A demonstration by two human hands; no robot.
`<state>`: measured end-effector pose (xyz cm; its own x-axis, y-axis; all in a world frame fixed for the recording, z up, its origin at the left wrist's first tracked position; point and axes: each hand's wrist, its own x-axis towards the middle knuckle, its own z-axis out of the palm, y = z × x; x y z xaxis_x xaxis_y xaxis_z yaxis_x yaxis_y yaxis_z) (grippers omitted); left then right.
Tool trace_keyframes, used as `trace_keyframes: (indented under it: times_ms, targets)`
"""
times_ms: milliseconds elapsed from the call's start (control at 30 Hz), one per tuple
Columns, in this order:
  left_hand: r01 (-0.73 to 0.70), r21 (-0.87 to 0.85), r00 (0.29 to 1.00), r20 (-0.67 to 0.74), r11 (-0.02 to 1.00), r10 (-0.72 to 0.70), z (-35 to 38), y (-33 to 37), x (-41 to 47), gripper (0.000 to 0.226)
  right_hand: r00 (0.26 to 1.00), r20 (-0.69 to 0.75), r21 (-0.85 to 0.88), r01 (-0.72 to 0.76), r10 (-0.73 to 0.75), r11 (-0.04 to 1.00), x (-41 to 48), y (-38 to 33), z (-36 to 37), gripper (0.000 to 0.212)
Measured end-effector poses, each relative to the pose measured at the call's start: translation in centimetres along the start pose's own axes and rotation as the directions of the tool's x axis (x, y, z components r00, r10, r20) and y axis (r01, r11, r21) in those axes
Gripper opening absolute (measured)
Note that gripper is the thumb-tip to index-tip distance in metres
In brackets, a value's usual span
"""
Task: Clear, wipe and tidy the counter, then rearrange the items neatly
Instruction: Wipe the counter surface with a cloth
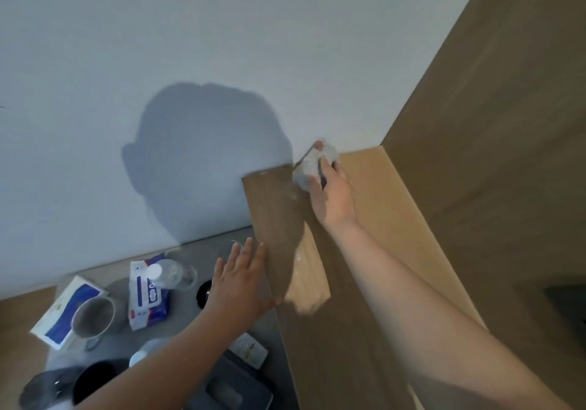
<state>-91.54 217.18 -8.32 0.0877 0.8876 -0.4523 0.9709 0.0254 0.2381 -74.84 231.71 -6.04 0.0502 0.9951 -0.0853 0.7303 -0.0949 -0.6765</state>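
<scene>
Right hand (333, 194): grasping a grey speckled cloth (312, 165), thumb and fingers wrapped over it. I see the cloth pressed on the raised wooden ledge (364, 251), at its far edge where it meets the white wall (190, 29).

Left hand (242, 283): released, fingers straight and together, palm flat against the ledge's left edge.

White smears show on the ledge near the cloth.

Lower grey counter (218, 248), left of the ledge, holds:
- wet-wipes pack (146, 295), with a clear white-capped bottle (168, 273) lying across its top
- metal mug (93, 316) just beside a blue-and-white tissue box (68, 311)
- black bowl (95, 381), near edge
- white remote (249, 349) touching a dark tray (234, 387)
</scene>
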Motion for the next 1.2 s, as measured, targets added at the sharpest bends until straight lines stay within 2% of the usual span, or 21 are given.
trace_keyframes:
  times_ms: [100, 233, 333, 533, 900, 1200]
  targets:
    - [0.016, -0.014, 1.000, 0.010, 1.000, -0.016, 0.6, -0.2, 0.8, 0.104, 0.995, 0.078, -0.107, 0.074, -0.066, 0.991, 1.7, 0.4, 1.8, 0.050]
    - [-0.016, -0.018, 1.000, 0.016, 1.000, 0.017, 0.4, -0.3, 0.9, 0.103, 0.978, 0.125, -0.327, 0.202, -0.170, 0.923, 3.4, 1.6, 3.3, 0.056]
    - [-0.027, -0.016, 1.000, 0.007, 1.000, 0.027, 0.2, -0.2, 0.7, 0.102, 0.974, 0.162, -0.428, 0.216, -0.161, 0.878, 3.9, 2.2, 3.7, 0.051]
    - [-0.027, -0.011, 0.999, 0.019, 1.000, 0.027, 0.1, -0.3, 0.6, 0.102, 0.971, 0.207, -0.456, 0.202, -0.117, 0.867, 2.9, 2.9, 3.7, 0.055]
    - [0.005, 0.057, 0.999, 0.040, 0.998, -0.007, -0.3, 0.4, 0.6, 0.102, 0.989, 0.148, -0.489, 0.067, 0.007, 0.870, -5.9, 5.7, 1.4, 0.054]
    - [-0.101, 0.075, 0.995, 0.025, 0.992, 0.100, 0.5, 0.7, -2.5, 0.091, 0.994, 0.087, -0.461, -0.020, 0.067, 0.887, -14.3, 8.2, 0.1, 0.053]
